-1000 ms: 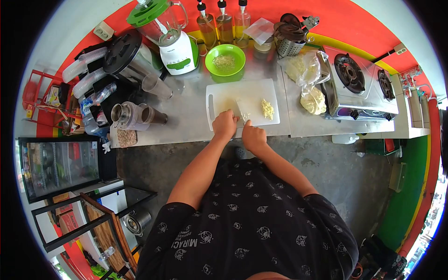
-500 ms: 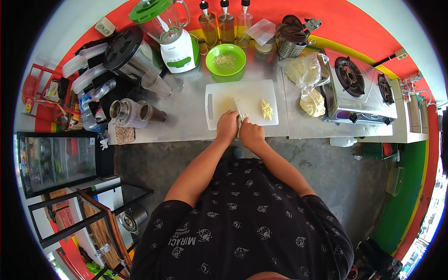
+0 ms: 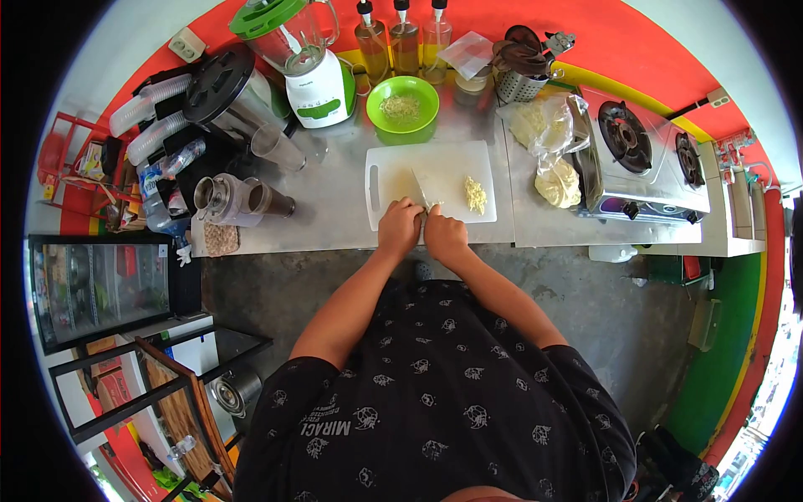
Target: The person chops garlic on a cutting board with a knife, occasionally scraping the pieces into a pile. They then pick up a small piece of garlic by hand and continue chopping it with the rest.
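Note:
A white cutting board (image 3: 452, 157) lies near the counter's front edge. My right hand (image 3: 445, 237) is closed around the handle end of a knife (image 3: 419, 186), its blade slanting up and left over the board. Beside the blade, my left hand (image 3: 400, 226) has its fingers curled together at the board's front edge; whatever they pinch is hidden. Small pale chopped bits (image 3: 434, 204) lie right of the blade. Further right on the board sits a pile of chopped pale yellow pieces (image 3: 475, 195). A green bowl (image 3: 403, 127) behind the board holds pale shreds (image 3: 400, 107).
A blender (image 3: 316, 94) and several pump bottles (image 3: 404, 46) stand at the back. Left are a clear cup (image 3: 278, 149) and a jar with dark contents (image 3: 269, 201). Right are plastic bags (image 3: 556, 180) and a gas stove (image 3: 648, 159).
The knife blade has turned so its tip points further left. Both hands remain close together at the board's front edge, and the whole view has shifted slightly.

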A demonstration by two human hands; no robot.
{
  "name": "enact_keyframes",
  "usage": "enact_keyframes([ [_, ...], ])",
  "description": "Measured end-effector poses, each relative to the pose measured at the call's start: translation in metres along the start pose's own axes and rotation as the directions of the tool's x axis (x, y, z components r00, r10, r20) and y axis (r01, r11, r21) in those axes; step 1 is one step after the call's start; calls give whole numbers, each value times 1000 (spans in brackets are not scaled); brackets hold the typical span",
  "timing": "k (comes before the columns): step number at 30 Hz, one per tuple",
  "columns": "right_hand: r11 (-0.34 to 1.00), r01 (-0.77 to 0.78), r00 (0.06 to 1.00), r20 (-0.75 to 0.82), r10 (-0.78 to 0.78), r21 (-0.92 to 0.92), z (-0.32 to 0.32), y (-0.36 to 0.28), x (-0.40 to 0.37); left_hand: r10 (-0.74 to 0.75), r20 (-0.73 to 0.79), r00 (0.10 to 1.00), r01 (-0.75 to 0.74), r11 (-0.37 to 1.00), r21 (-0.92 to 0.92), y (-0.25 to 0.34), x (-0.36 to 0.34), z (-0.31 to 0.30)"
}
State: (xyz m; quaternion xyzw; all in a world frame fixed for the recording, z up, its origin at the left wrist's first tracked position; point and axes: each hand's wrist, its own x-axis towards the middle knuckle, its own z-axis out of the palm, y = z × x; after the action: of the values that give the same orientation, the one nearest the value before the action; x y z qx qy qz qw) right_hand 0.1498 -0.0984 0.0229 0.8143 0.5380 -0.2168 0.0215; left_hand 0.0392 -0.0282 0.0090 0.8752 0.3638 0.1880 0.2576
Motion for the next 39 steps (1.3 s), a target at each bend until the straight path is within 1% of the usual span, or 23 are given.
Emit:
enact_keyframes([
  [1, 1000, 3, 1000, 2, -3, -8, -1, 1, 0, -5, -4, 1000, 5, 1000, -5, -2, 0, -1],
  [3, 999, 32, 999, 4, -32, -30, -4, 1, 0, 119, -31, 992, -121, 991, -49, -10, 0, -3],
  [4, 999, 34, 999, 6, -34, -32, -6, 0, -2, 116, -33, 993, -118, 992, -50, -15, 1, -4],
  [6, 999, -32, 996, 80, 33, -24, -7, -2, -7, 294, -90, 952, -300, 951, -69, -24, 2, -5],
  [7, 999, -30, 996, 80, 32, -26, -4, -2, -5, 292, -92, 952, -299, 952, -69, -29, 4, -5],
  [9, 1000, -28, 999, 44, 29, -12, 1, -1, -2, 399, -15, 917, -399, 916, -36, -36, 7, -5],
  [10, 999, -31, 998, 47, 31, -17, 2, -1, -1, 397, -16, 918, -398, 917, -42, -40, 7, -6],
  [12, 999, -32, 999, 24, 33, -33, 1, 0, 2, 451, 49, 891, -452, 892, 13, -48, 8, -8],
  [15, 995, -86, 995, 38, 88, -42, -1, -7, -5, 457, 27, 889, -457, 889, 25, -48, 7, -7],
  [19, 991, -130, 990, 43, 132, -37, 3, -10, -6, 454, 47, 890, -454, 891, -6, -50, 8, -6],
  [22, 993, -114, 993, 13, 115, -30, -2, -13, -1, 457, 32, 889, -458, 889, 9, -53, 7, -3],
  [24, 990, -132, 991, 30, 134, -47, -9, -15, -5, 447, -38, 894, -448, 894, -11, -52, 8, -1],
  [25, 990, -136, 990, 26, 137, -47, -9, -18, -8, 451, -39, 892, -452, 892, -13, -52, 8, -2],
  [27, 981, -183, 978, 87, 188, -64, -5, -23, -15, 442, -70, 894, -446, 893, -63, -51, 8, -4],
  [28, 980, -185, 978, 87, 191, -67, -1, -23, -12, 442, -72, 894, -447, 892, -66, -51, 9, -5],
  [30, 976, -207, 978, 17, 209, -75, 5, -25, -9, 430, -65, 901, -434, 897, -81, -50, 9, -7],
  [31, 974, -213, 976, 23, 215, -75, 4, -25, -8, 430, -60, 901, -434, 897, -88, -49, 8, -7],
  [33, 981, -187, 982, -8, 187, -60, 1, -24, -3, 418, -75, 905, -423, 902, -87, -49, 8, -8],
  [34, 979, -197, 980, -9, 197, -55, -1, -26, -5, 426, -69, 902, -431, 898, -90, -49, 7, -9],
  [36, 976, -207, 977, 36, 210, -68, -1, -28, -8, 412, -58, 909, -417, 902, -115, -49, 8, -10],
  [39, 967, -241, 969, 31, 244, -86, 9, -34, -15, 400, -75, 913, -407, 900, -154, -50, 8, -11],
])
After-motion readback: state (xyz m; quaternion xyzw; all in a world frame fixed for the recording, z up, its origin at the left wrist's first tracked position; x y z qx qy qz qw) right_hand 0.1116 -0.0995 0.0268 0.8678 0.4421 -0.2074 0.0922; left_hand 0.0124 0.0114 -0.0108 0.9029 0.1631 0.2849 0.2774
